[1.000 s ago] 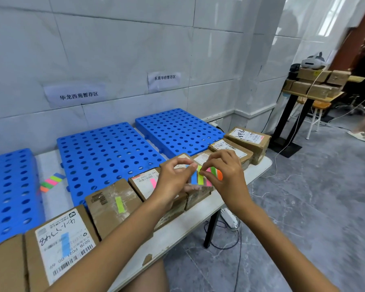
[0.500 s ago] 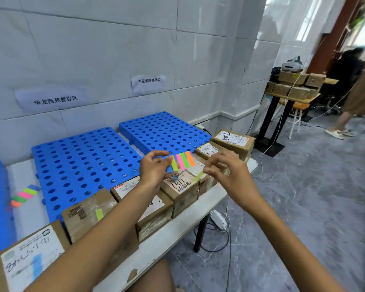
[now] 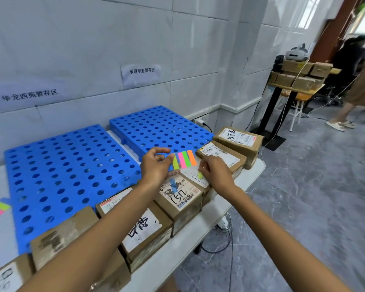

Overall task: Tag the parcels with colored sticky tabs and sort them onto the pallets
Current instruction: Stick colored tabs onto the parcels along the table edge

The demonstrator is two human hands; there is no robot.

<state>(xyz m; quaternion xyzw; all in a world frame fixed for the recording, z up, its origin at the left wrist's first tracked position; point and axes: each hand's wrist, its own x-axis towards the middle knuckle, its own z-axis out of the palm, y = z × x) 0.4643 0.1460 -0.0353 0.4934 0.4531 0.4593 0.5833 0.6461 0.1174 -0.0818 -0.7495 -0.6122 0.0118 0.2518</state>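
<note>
**A:** Comparing with a second ago, what's different?

**B:** Back then both hands met at the tab strip. Now they've parted. The left hand (image 3: 156,167) pinches the tab strip (image 3: 184,160) up between the two. The right hand (image 3: 216,171) pinches a single yellow-green tab (image 3: 200,174) low against the white label of the parcel (image 3: 195,180) right under it.

**A:** Stuck down yet?

**B:** Can't tell. The tab touches the label, but the fingers are on it.

**A:** So where does the job stand?

**B:** One more parcel is nearly tagged. The 1512 parcel (image 3: 180,199) below the left hand shows a blue mark, likely its tab. The next parcel (image 3: 226,158), just beyond the right hand, shows no tab I can see. Every parcel in view sits along the desk (image 3: 198,234). With the blue pallets (image 3: 61,165) out beyond the left hand, I'd judge sorting hasn't begun.
</note>
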